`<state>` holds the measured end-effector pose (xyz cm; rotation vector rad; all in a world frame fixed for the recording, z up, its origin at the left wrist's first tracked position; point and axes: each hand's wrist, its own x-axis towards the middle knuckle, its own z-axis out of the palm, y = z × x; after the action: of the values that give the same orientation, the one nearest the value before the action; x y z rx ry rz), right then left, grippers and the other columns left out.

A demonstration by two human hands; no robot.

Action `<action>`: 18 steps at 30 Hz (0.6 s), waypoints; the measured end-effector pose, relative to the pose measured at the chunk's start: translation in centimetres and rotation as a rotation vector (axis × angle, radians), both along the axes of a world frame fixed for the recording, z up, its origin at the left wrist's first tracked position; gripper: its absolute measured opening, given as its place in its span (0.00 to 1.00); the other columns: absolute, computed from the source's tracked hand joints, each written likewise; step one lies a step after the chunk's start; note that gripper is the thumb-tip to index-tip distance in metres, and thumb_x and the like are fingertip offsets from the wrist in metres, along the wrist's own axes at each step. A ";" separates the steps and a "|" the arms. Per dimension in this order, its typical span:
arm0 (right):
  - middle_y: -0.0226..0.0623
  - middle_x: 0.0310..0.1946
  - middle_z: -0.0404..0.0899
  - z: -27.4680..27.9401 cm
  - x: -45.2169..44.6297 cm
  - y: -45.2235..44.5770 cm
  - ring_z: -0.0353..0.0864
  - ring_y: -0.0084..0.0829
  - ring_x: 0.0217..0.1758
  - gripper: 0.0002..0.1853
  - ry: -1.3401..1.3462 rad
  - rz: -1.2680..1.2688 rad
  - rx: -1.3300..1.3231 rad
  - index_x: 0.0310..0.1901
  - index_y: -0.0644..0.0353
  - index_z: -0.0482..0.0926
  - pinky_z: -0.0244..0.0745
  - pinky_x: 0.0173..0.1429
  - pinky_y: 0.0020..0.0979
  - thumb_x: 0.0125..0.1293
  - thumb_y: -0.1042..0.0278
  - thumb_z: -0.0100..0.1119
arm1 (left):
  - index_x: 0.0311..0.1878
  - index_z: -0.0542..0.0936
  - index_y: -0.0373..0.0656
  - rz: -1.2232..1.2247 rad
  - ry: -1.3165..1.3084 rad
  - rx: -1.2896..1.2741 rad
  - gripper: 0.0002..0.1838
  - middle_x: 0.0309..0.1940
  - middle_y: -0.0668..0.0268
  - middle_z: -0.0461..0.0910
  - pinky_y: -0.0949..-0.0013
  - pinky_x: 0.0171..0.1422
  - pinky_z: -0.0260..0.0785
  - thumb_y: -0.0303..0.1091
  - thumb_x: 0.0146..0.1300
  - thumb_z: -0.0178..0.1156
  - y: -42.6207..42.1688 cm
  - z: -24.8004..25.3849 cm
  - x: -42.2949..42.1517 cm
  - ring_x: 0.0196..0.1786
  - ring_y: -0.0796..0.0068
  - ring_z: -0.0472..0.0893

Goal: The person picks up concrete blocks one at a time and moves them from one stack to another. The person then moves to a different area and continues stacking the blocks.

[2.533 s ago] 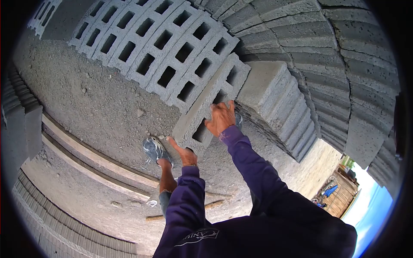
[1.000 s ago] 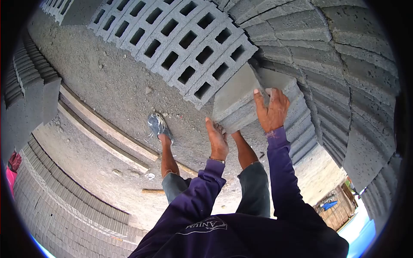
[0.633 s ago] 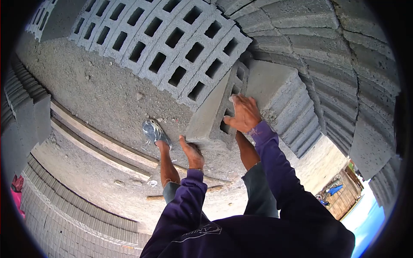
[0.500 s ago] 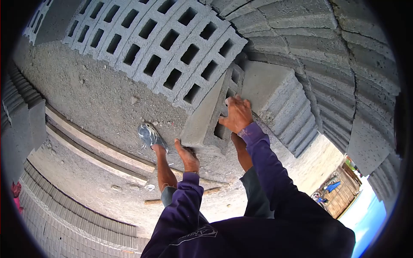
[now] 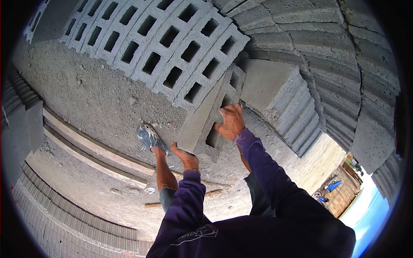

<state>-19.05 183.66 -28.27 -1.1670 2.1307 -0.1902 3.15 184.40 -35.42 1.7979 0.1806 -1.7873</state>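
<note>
A grey hollow concrete block [image 5: 192,131] stands at a slant against the end of a row of similar blocks [image 5: 161,49]. Its cored face is turned toward my right side. My right hand [image 5: 232,122] grips that face with its fingers curled over the web between two holes. Down at the block's near end is my left hand [image 5: 186,158], thumb pointing up along the side and the other fingers hidden beneath the corner. My left shoe [image 5: 150,136] rests on the gravelly ground, left of the block.
More blocks [image 5: 286,107] are stacked right of my right hand, with a tall wall of them [image 5: 318,51] behind. Two wooden planks [image 5: 99,150] lie on the ground to the left, and a thin stick [image 5: 183,199] lies near my feet. Blocks also line the lower left [image 5: 73,210].
The near end of the block has shifted a little left and toward me. My right hand has moved left and slightly down with it. My left hand stays at the lower corner.
</note>
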 end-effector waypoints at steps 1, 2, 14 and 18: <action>0.48 0.44 0.79 0.0 0.5 0.1 0.72 0.41 0.57 0.28 0.038 -0.015 -0.021 0.45 0.72 0.79 0.50 0.71 0.45 0.41 0.62 0.68 | 0.61 0.70 0.37 0.058 0.008 0.030 0.38 0.58 0.58 0.74 0.62 0.66 0.58 0.64 0.64 0.43 0.1 -0.3 0.0 0.60 0.58 0.71; 0.47 0.42 0.79 0.0 0.7 0.2 0.73 0.40 0.53 0.28 0.074 -0.028 -0.035 0.44 0.72 0.80 0.51 0.70 0.44 0.41 0.62 0.68 | 0.63 0.68 0.38 0.073 0.125 0.002 0.38 0.61 0.57 0.72 0.61 0.67 0.56 0.63 0.64 0.43 1.2 -1.6 0.7 0.62 0.56 0.69; 0.44 0.42 0.82 0.5 -3.2 -3.4 0.73 0.37 0.57 0.25 0.281 -0.074 0.044 0.44 0.71 0.81 0.54 0.68 0.43 0.44 0.65 0.69 | 0.68 0.64 0.39 0.044 0.073 -0.177 0.43 0.65 0.57 0.68 0.61 0.71 0.54 0.67 0.65 0.39 1.4 -11.6 -7.7 0.64 0.60 0.66; 0.44 0.44 0.82 -2.9 -3.5 -3.4 0.72 0.37 0.59 0.21 0.326 -0.136 0.040 0.42 0.69 0.81 0.53 0.68 0.43 0.46 0.66 0.69 | 0.68 0.64 0.40 0.071 0.143 -0.129 0.44 0.64 0.58 0.69 0.61 0.71 0.54 0.70 0.64 0.38 1.7 -17.3 -7.9 0.62 0.61 0.68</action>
<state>-22.54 180.30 -31.14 -1.0889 2.4894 -0.0174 -4.78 186.05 -52.72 1.5568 0.1792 -1.8352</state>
